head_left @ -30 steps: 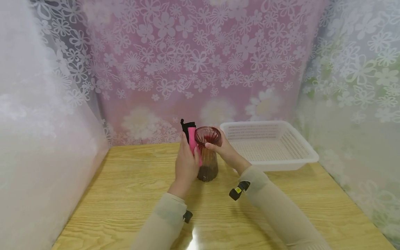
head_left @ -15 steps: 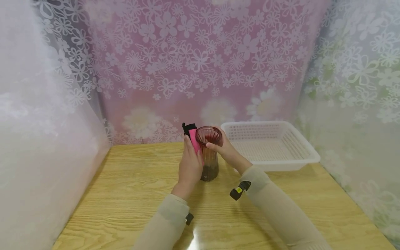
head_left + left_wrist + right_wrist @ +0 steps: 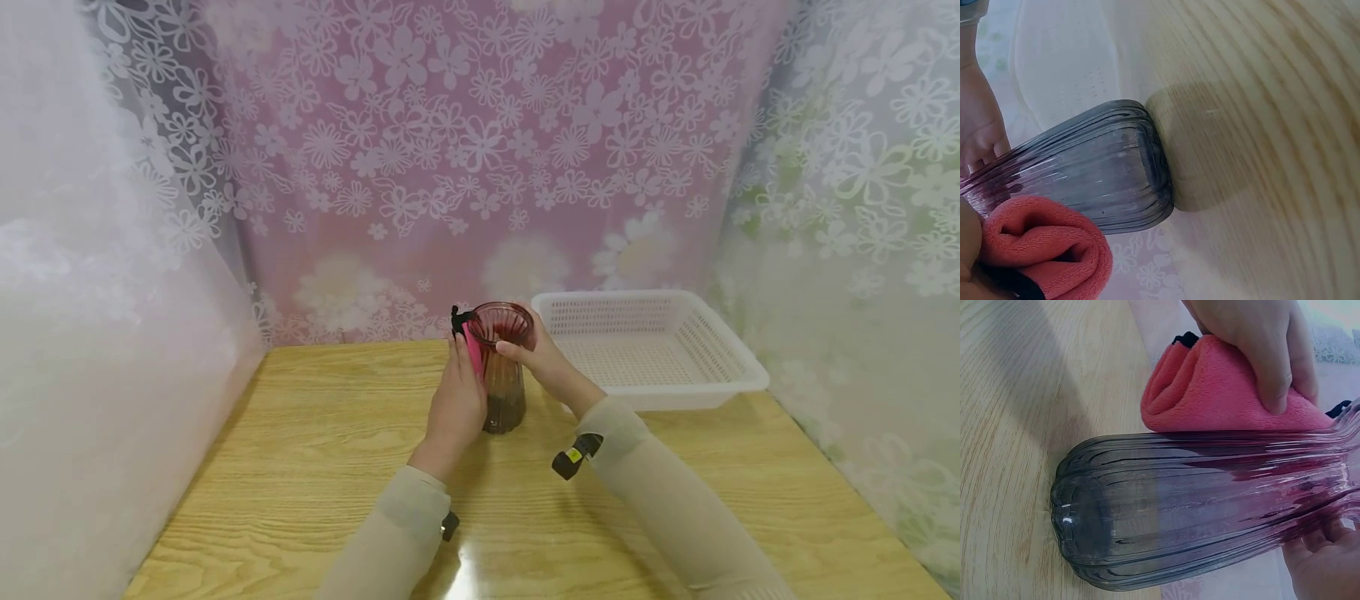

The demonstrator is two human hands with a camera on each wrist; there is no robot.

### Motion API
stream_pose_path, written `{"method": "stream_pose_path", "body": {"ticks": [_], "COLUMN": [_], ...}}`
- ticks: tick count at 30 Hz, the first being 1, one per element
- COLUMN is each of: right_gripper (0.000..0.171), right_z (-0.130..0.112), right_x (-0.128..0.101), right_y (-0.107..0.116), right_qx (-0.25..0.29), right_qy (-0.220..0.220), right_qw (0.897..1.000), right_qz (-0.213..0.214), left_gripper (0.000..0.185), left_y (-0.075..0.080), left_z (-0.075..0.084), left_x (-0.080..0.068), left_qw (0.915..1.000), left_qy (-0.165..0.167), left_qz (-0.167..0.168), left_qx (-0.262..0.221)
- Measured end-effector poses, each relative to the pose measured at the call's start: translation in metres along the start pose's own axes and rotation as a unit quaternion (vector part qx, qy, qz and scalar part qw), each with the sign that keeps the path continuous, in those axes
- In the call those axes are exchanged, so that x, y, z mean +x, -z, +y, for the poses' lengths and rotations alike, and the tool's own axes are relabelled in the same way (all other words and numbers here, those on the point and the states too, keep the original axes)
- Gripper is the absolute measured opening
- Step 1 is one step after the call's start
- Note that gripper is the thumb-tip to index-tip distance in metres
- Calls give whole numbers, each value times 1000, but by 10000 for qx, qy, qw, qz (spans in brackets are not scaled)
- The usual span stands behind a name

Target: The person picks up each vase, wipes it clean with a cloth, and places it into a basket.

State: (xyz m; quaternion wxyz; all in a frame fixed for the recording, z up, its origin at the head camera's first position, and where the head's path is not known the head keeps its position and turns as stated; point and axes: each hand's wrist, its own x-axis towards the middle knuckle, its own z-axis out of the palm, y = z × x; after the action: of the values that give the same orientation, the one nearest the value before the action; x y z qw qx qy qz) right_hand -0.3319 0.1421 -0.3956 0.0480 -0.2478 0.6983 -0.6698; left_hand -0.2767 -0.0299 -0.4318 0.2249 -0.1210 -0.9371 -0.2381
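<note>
A ribbed glass vase [image 3: 506,387], reddish at the flared rim and smoky grey at the base, stands upright on the wooden table. My right hand [image 3: 553,365] grips it just below the rim, thumb in front. On its left side my left hand [image 3: 456,408] holds a folded pink towel [image 3: 472,350] with black edging. In the right wrist view, the towel [image 3: 1210,394] lies along the vase wall [image 3: 1197,500], with fingers of the left hand [image 3: 1266,350] curled over it. The left wrist view shows the towel's rolled folds [image 3: 1047,244] beside the vase [image 3: 1104,169].
Behind the right hand stands a white plastic basket [image 3: 637,391] with perforated walls, at the table's back right. Flowered curtains [image 3: 480,167] enclose the wooden table [image 3: 315,442] at the back and both sides. Both forearms wear beige sleeves with small black wrist cameras.
My left hand has shifted right with the towel, which now sits closer against the vase and lower, its black end near the rim. The vase and right hand stay almost in place.
</note>
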Motion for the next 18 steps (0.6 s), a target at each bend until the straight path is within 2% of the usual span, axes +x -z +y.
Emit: {"method": "stream_pose_path", "body": {"ticks": [8,18], "right_gripper": [95,94], "right_z": [-1,0], "right_x": [0,0], "right_y": [0,0], "right_qx": [-40,-126], "right_qy": [22,24], "right_qw": [10000,9999], "right_qz": [21,11], "left_gripper": [73,66], "left_y": [-1,-8], "left_z": [-4,-9], "left_x": [-4,-10], "left_qw": [9996,9996], "left_qy": [-161,-45], "left_qz": [-159,-202], "left_qx": [187,210]}}
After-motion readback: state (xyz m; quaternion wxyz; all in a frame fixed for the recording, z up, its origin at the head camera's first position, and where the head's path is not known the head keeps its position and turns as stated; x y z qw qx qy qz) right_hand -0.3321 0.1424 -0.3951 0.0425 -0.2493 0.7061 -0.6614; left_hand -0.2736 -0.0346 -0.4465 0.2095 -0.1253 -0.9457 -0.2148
